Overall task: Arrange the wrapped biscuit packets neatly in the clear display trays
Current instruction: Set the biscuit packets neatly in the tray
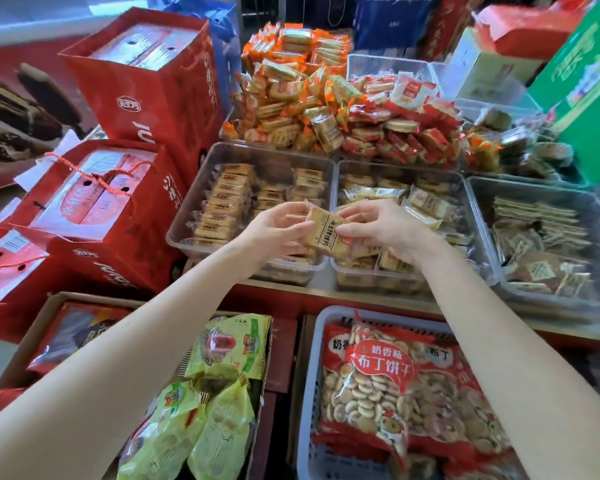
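A wrapped yellow biscuit packet [324,232] is held in the air between both hands, over the gap between two clear trays. My left hand [278,230] pinches its left edge; my right hand [381,228] pinches its right edge. The left clear tray [201,188] holds neat rows of the same packets standing on edge. In the middle clear tray [465,216] similar packets lie loose and jumbled. My right hand hides part of that tray's front.
A third clear tray [478,202] at the right holds brown packets. Orange and red packets [326,109] pile up behind. Red gift bags [129,188] stand at the left. A grey basket of bagged biscuits [312,375] and green bags [222,375] sit below.
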Motion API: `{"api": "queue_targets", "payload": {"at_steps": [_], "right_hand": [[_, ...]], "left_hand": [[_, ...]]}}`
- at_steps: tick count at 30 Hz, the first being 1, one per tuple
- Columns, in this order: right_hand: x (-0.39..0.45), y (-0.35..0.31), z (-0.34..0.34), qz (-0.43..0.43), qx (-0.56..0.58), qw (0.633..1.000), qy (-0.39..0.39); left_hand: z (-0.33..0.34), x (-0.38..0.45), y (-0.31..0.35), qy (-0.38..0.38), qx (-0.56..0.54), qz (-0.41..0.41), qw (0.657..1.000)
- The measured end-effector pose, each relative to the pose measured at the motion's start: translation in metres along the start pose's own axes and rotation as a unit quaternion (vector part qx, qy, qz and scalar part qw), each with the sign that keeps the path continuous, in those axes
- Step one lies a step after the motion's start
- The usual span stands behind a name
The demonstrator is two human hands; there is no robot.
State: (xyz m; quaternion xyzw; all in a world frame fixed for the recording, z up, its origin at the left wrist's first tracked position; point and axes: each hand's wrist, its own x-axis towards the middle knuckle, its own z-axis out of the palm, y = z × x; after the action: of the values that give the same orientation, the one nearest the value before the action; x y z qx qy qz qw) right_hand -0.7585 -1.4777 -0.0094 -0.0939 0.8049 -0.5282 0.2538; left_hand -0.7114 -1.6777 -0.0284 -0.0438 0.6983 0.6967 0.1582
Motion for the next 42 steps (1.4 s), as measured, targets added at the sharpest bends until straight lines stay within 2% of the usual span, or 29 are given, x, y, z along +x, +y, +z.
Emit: {"api": "queue_targets", "payload": {"at_steps": [4, 9, 14, 19, 24, 26, 32, 34, 36, 38, 40, 42], "right_hand": [[-0.002, 0.007, 0.001, -0.013, 0.103, 0.994, 0.016], [-0.002, 0.000, 0.010, -0.010, 0.125, 0.992, -0.003], [0.001, -0.011, 0.010, -0.002, 0.151, 0.988, 0.033], [0.006, -0.010, 0.008, 0.000, 0.112, 0.987, 0.112], [0.004, -0.005, -0.005, 0.025, 0.093, 0.994, 0.045], [0.005, -0.003, -0.005, 0.032, 0.065, 0.995, 0.066], [0.001, 0.011, -0.014, 0.064, 0.084, 0.989, 0.105], [0.000, 0.018, -0.018, 0.080, 0.000, 0.988, 0.132], [0.002, 0.028, -0.020, 0.095, -0.159, 0.967, 0.176], [0.005, 0.036, -0.021, 0.091, -0.325, 0.921, 0.196], [0.009, 0.038, -0.016, 0.089, -0.464, 0.859, 0.199], [0.016, 0.030, -0.008, 0.062, -0.542, 0.809, 0.218]], "left_hand": [[-0.014, -0.005, 0.005, 0.037, -0.065, 0.012, 0.997], [-0.023, -0.015, 0.006, 0.039, -0.143, 0.043, 0.988], [-0.023, -0.017, 0.011, 0.066, -0.139, 0.030, 0.988], [-0.024, -0.014, 0.008, 0.030, -0.093, -0.013, 0.995], [-0.014, -0.006, 0.009, 0.112, 0.050, -0.044, 0.992], [-0.007, 0.001, 0.009, 0.129, 0.102, -0.049, 0.985], [0.012, 0.016, 0.006, 0.130, 0.294, 0.010, 0.947], [0.021, 0.021, 0.003, 0.106, 0.321, 0.007, 0.941], [0.027, 0.025, -0.004, 0.082, 0.334, -0.022, 0.939], [0.024, 0.031, -0.015, 0.078, 0.362, -0.050, 0.928], [0.012, 0.032, -0.023, 0.095, 0.367, -0.081, 0.922], [-0.006, 0.032, -0.030, 0.123, 0.382, -0.097, 0.911]]}}
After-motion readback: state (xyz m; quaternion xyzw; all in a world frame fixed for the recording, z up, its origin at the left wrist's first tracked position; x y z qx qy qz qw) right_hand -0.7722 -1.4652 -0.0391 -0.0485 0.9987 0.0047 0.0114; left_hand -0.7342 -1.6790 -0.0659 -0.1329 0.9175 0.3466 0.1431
